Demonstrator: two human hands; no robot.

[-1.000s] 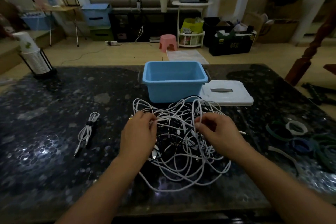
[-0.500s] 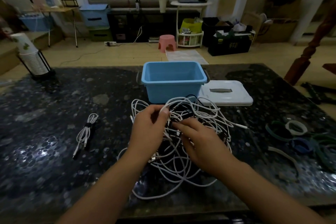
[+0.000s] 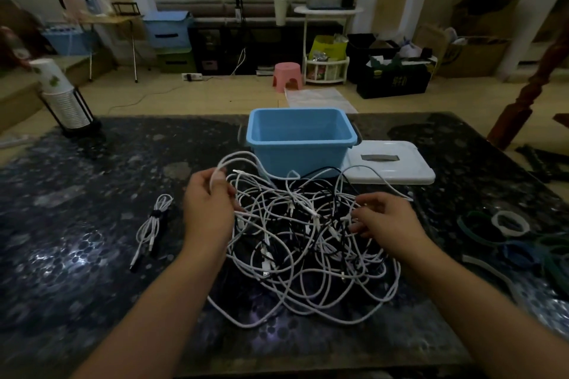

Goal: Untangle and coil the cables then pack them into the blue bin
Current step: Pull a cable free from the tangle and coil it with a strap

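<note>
Tangle of thin white and black round-jacketed cables (image 3: pixel 308 234) heaped mid-table on dark speckled polished stone tabletop (image 3: pixel 77 271), glossy, glare patches. Loops overlapping, white plug ends poking out; far edge of heap just in front of bin.

Left hand (image 3: pixel 209 209) at left edge of heap, fingers curled, pinching a white cable loop that arcs up and over toward bin. Right hand (image 3: pixel 385 221) at right edge, fingers bent into the strands; cannot tell whether actually gripping one. Hands apart, heap between them.

Light-blue rectangular plastic bin (image 3: pixel 300 160) behind heap, open top, smooth walls, dark side handles; nothing seen inside. White flat plastic lid with grey recessed handle (image 3: pixel 389 168) lying flat just right of bin, touching or nearly so.

Small coiled white cable bundle cinched with a black strap (image 3: pixel 152 226) left of heap, apart from it, ends trailing toward near edge.

Loose green, blue and white strap rings (image 3: pixel 508 224) on right side of table. Stack of white paper cups in black wire holder (image 3: pixel 63 98) at far left corner.
</note>
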